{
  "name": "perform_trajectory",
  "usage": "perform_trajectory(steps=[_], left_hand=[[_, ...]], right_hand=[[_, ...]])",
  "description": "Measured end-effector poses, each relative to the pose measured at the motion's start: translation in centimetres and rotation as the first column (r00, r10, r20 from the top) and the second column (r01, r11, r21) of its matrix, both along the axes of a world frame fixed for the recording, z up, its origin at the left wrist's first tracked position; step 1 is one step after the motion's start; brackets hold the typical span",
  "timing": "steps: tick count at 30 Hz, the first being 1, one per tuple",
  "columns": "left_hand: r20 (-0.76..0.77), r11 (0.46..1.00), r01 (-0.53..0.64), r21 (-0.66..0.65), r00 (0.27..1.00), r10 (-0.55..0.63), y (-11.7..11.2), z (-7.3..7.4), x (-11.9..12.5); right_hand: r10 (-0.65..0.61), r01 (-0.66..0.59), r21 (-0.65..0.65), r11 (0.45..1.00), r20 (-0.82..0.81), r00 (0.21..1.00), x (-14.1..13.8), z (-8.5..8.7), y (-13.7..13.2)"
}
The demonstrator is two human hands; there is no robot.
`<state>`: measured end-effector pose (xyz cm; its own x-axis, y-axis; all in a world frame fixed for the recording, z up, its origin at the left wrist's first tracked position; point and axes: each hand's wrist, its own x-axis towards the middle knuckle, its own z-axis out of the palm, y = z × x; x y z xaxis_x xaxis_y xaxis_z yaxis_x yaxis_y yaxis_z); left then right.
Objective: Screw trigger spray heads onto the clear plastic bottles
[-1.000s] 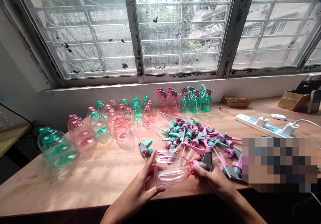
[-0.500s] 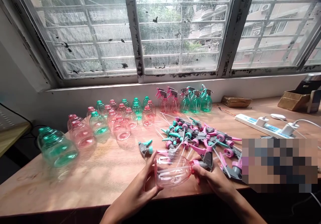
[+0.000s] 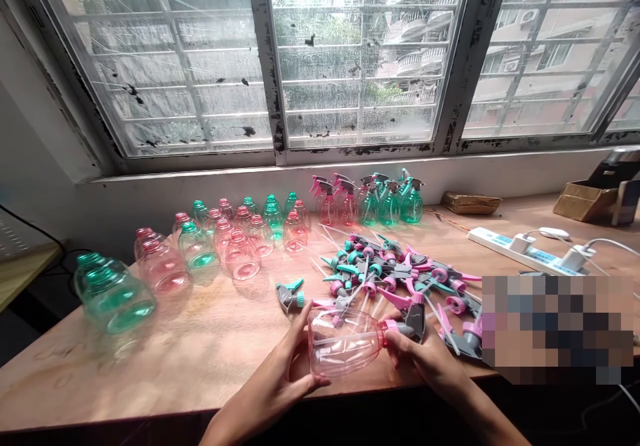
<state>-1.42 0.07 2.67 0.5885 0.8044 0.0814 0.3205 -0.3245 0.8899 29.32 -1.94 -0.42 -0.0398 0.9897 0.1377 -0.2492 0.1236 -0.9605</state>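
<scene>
A clear pink spray bottle (image 3: 345, 345) lies sideways in the air between my hands, near the table's front edge. My left hand (image 3: 293, 359) grips its base end, thumb below and fingers above. At the neck, my right hand (image 3: 413, 349) has its fingers closed on the pink collar of a grey-and-pink trigger sprayer (image 3: 414, 316). The sprayer's tube runs inside the bottle. Just behind lies a heap of loose trigger sprayers (image 3: 390, 266) in pink, teal and grey. One teal-and-grey sprayer (image 3: 290, 295) rests apart, left of the heap.
Several open pink and green bottles (image 3: 243, 256) stand on the left of the wooden table (image 3: 200, 346). Assembled spray bottles (image 3: 390, 203) line the wall. A power strip (image 3: 525, 253) with plugs and a brown packet (image 3: 471, 202) are to the right. One right-hand area is pixelated.
Both hands keep almost the same place and grip. The bottle and its sprayer have shifted only very slightly.
</scene>
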Motion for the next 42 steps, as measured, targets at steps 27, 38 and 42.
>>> perform_trajectory(steps=[27, 38, 42], left_hand=[[0.003, 1.000, 0.022, 0.017, 1.000, -0.022, 0.0, -0.4, -0.3], [0.096, 0.997, 0.068, -0.023, 0.993, -0.066, 0.1, -0.2, 0.2], [-0.016, 1.000, 0.022, 0.018, 1.000, -0.021, 0.0, 0.2, 0.1]], right_hand=[[-0.025, 0.023, -0.027, 0.999, -0.075, 0.997, -0.4, 0.1, 0.0], [-0.032, 0.031, -0.022, 0.999, -0.039, 0.999, -0.4, 0.4, -0.1], [-0.042, 0.042, -0.016, 0.999, -0.005, 0.999, -0.5, 0.8, -0.3]])
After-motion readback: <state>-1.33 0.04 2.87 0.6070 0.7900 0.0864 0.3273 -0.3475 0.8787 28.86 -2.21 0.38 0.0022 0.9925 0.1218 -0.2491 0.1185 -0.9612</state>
